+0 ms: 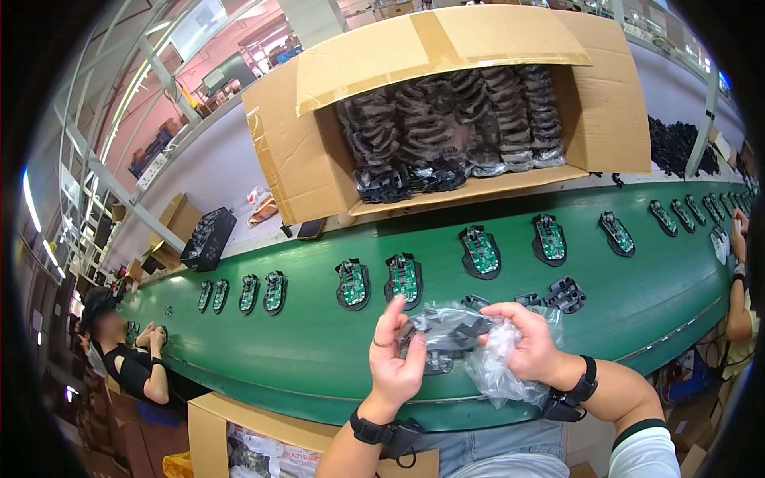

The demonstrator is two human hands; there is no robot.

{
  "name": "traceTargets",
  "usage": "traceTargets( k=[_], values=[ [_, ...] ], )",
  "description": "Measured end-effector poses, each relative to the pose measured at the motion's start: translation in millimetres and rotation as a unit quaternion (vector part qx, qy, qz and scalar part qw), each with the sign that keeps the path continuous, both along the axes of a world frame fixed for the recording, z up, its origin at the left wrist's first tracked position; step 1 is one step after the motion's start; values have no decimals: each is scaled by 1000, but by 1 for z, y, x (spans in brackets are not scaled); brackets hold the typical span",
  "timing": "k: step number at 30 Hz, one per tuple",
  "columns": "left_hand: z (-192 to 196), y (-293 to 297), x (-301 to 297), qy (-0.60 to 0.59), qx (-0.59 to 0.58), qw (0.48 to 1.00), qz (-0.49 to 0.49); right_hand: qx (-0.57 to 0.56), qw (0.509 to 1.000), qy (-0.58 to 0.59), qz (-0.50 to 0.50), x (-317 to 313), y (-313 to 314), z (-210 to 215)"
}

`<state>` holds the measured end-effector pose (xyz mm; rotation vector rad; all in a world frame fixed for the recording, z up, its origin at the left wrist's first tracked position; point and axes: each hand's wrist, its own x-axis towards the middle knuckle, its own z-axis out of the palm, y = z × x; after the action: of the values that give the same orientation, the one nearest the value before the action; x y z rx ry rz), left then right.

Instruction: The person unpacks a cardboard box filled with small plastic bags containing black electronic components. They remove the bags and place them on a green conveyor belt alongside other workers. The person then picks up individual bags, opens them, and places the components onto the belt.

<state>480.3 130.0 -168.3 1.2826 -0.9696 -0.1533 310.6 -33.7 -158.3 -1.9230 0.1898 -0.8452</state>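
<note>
Both my hands are at a clear plastic bag (498, 362) with a dark plastic part (450, 325) inside, above the near side of the green belt. My left hand (396, 358) holds the bag's left end between thumb and fingers, the index finger pointing up. My right hand (527, 344) is closed on the crumpled right side of the bag, thumb and fingers pinching the film. Just beyond the bag, loose black plastic parts (566, 295) lie on the belt. Green circuit boards in black mouse-shaped bases (402, 280) stand in a row farther back.
A large open carton (613, 103) filled with bagged black parts stands behind the belt (319, 354). A black bin (209, 237) is at the back left. One person (131, 350) works at the left, another person's arm (739, 295) shows at the right. An open box (209, 434) stands at lower left.
</note>
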Motion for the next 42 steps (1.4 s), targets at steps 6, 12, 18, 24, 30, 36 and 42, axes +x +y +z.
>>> traceTargets(
  k=[6, 12, 18, 24, 30, 36, 42],
  values=[
    [9, 3, 3, -59, 56, 996, 24, -25, 999, -36, -23, 3, -14, -6],
    [15, 5, -3, -88, 142, 980, 110, -90, 992, -61, -60, 6, -13, 11],
    [5, 2, 1, -166, 82, 977, 105, -145, 986, -66, -39, 6, -15, 9],
    [12, 4, 6, -167, 40, 981, 86, -148, 985, -68, -51, 10, -18, 12],
    [11, 12, 11, 25, 23, 999, 41, -179, 972, -129, -81, 13, -10, 13],
    [16, 15, 8, -262, -6, 952, 157, -212, 963, -145, -85, 12, -15, 16],
    [12, 12, 14, -223, 29, 968, 107, -19, 975, -223, -7, 7, -26, -4]
  ],
)
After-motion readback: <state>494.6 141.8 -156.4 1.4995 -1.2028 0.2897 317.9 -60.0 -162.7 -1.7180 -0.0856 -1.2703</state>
